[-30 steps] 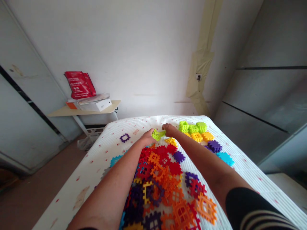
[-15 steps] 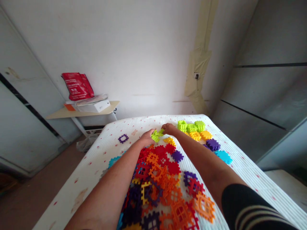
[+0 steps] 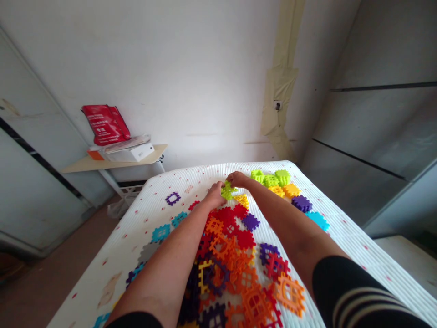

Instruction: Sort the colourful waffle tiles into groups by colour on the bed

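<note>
My left hand (image 3: 215,193) is closed on the left side of some lime-green interlocking tiles (image 3: 228,191) with toothed edges. From the right, the fingers of my right hand (image 3: 236,179) pinch the same green pieces at their top edge. How many tiles are joined there I cannot make out. Just below lies a yellow lattice piece (image 3: 242,200). Nearer to me, a heap of red tiles (image 3: 226,214) and orange tiles (image 3: 244,262) spreads between my forearms, with a purple tile (image 3: 251,222) beside it. My left forearm hides part of the heap.
Sorted stacks stand at the right: green cubes (image 3: 271,179), yellow tiles (image 3: 291,190), purple tiles (image 3: 302,203) and blue tiles (image 3: 317,220). Alone at the left lies a purple frame (image 3: 173,198). A side table (image 3: 80,165) holds boxes and a red bag (image 3: 104,125).
Both hands stay on the green tiles, which have turned slightly between them. My left forearm has shifted, uncovering blue and grey tiles at the left. The view has moved a little.
</note>
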`<control>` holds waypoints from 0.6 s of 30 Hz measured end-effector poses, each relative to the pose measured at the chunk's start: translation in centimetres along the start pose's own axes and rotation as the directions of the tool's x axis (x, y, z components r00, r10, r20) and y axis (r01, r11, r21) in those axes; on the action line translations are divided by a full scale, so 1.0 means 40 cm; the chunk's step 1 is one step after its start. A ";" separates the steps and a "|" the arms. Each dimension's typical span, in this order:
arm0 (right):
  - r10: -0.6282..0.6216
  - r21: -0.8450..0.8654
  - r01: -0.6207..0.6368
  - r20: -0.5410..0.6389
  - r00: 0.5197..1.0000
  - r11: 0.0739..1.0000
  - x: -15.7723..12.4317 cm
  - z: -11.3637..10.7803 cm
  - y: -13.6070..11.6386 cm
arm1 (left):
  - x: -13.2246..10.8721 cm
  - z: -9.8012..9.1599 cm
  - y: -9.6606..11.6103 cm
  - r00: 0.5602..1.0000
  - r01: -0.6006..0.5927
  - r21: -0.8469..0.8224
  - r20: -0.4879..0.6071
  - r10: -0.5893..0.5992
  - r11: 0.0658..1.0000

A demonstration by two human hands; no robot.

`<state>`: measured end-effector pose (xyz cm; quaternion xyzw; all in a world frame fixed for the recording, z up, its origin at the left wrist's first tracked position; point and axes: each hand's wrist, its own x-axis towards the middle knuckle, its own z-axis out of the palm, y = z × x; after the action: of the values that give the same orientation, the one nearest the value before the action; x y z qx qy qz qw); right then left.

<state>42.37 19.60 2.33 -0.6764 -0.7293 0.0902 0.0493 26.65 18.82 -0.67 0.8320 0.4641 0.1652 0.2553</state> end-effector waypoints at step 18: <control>-0.049 0.006 0.049 0.027 0.998 0.999 -0.058 0.012 0.008 | 0.017 0.022 -0.024 0.999 0.035 0.075 -0.015 -0.034 0.997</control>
<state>42.76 17.27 1.91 -0.6568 -0.7462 0.1000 0.0433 26.78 19.58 -1.93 0.8317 0.4860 0.1489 0.2232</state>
